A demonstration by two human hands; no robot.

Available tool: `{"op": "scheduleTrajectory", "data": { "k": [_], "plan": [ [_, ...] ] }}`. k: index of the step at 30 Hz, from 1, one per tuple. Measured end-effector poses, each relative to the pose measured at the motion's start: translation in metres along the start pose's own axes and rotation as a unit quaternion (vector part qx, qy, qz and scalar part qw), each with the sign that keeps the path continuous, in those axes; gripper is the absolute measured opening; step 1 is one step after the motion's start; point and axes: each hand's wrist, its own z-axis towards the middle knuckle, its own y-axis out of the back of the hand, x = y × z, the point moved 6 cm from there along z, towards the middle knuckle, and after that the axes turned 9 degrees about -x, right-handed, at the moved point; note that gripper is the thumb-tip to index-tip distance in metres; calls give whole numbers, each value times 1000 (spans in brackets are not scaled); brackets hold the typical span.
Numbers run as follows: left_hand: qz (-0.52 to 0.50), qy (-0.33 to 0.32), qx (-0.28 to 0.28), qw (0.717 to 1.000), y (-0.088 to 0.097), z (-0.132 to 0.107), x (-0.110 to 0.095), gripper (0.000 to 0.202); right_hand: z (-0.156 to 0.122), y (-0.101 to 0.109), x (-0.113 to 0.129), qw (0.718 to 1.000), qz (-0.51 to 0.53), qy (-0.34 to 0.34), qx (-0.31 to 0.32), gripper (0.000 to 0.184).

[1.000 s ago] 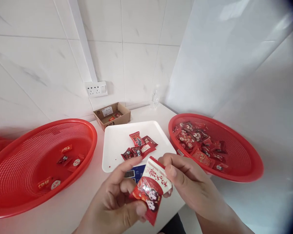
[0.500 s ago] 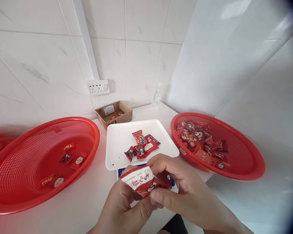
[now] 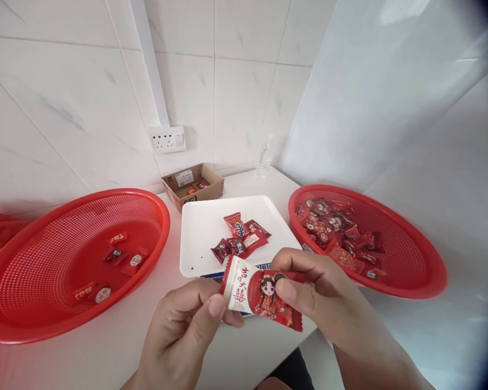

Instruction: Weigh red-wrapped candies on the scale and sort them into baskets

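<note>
Candy packet (image 3: 260, 295) sits flat in the air between both hands, just in front of the white tray (image 3: 205, 233) (cartoon figure print faces up). Left hand (image 3: 179, 336) pinches its white end between thumb and forefinger; right hand (image 3: 329, 309) pinches the red end likewise. Left red basket (image 3: 44, 254) holds a few candies, right red basket (image 3: 406, 260) a heap, with several more on the tray.
</note>
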Motion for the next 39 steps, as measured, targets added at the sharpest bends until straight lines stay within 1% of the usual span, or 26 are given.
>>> {"op": "scheduleTrajectory", "data": {
  "k": [2, 6, 8, 11, 15, 21, 26, 31, 34, 39],
  "plan": [
    [-34, -2, 8, 999, -1, -1, 0, 30, 1, 0, -1, 1000, 14, 3, -8, 38],
    [-60, -3, -17, 998, 2, -2, -1, 24, 2, -1, 1, 999, 30, 12, -30, 42],
    [-65, -3, -21, 998, 2, -2, -1, 23, 2, -3, 2, 998, 51, 9, -29, 42],
    [-80, 3, -3, 997, 0, -3, -1, 22, 2, -3, 0, 997, 78, 2, -23, 42],
    [-84, 1, 14, 996, -3, -4, -2, 22, 1, 0, -8, 996, 93, -6, -18, 43],
    [-106, -30, 41, 993, -6, -6, -8, 20, 1, 1, -18, 993, 111, -24, -17, 42],
    [-117, -21, 48, 992, -7, -8, -10, 20, 2, -1, -19, 993, 116, -36, -13, 43],
    [-134, -14, 67, 989, -9, -7, -8, 20, 2, -1, -19, 991, 127, -41, -21, 42],
    [-132, 1, 70, 989, -9, -6, -6, 20, 2, -1, -18, 990, 132, -33, -27, 42],
    [-126, -6, 66, 990, -10, -6, -10, 20, 2, -1, -16, 990, 132, -30, -31, 42]
  ]
}}
